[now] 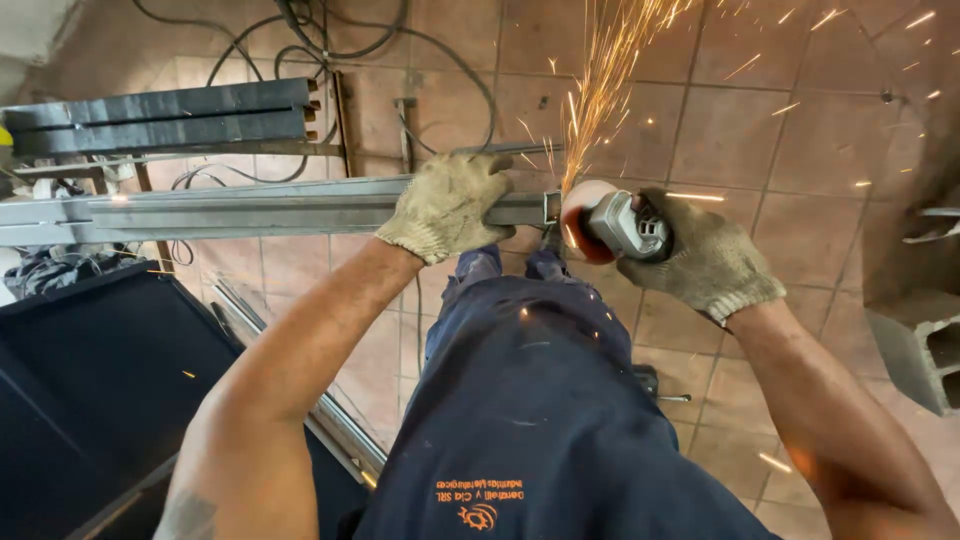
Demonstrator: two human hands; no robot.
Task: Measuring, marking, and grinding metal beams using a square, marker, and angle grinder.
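Floor: reddish-brown tiles (720,130) across the whole background, black cables (330,45) looping at upper centre.
Far left: dark flat panel (90,380) filling the lower left; stacked dark steel profiles (160,115) at upper left, lying level.
Workpiece: long grey steel bar (250,210), running from the left edge to the frame's centre, roughly level, cut end at centre.
Left hand (447,205): in a worn knit glove, wrapped shut over the steel bar just left of its end, palm on top, fingers curled down the far side.
Centre: dark blue work clothes (530,420) with an orange print, seen from above, below the bar.
Grinder: angle grinder (615,225), grey body with a red guard, disc meeting the bar's end right of centre.
Sparks (610,80): orange stream rising from the contact point toward the upper right.
Right hand (700,260): gloved, closed firmly around the angle grinder's body, right of centre.
Far right: grey concrete block (925,355) at the right edge.
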